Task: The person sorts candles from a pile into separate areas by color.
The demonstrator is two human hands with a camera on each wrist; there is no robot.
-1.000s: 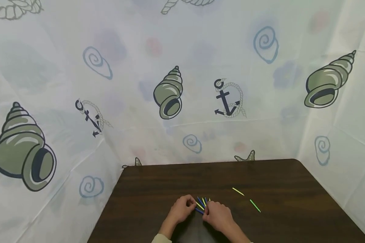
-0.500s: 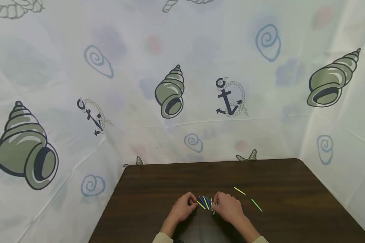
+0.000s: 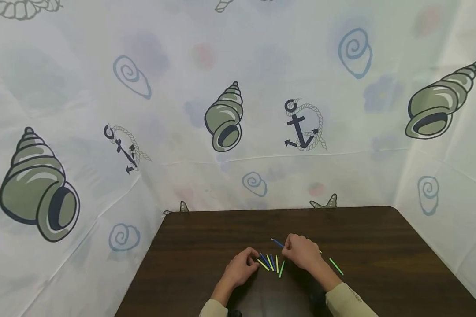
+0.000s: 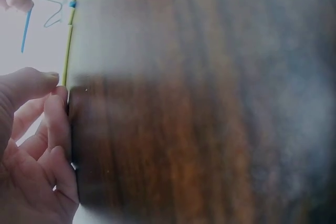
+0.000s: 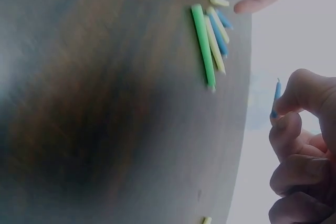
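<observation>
Several thin candles, yellow, blue and green, lie fanned side by side on the dark wooden table, with a green candle (image 3: 281, 269) at the right end of the row. At the left end lies a yellow candle (image 3: 263, 265). My left hand (image 3: 239, 267) rests beside it, thumb and forefinger slightly apart around its near tip; whether they touch it is hard to see. My right hand (image 3: 302, 252) pinches a blue candle (image 5: 276, 98) between thumb and forefinger, up and to the right of the row. The candle's wick end points left in the head view.
A loose green candle (image 3: 336, 267) lies on the table (image 3: 222, 229) right of the right hand. Another yellow candle (image 3: 320, 252) is mostly hidden behind that hand. A white curtain (image 3: 174, 110) with printed shells and anchors hangs around the table's far and side edges.
My right hand has left the row and moved right and farther back with a blue candle, uncovering the green candle at the row's end. The left hand has stayed almost in place.
</observation>
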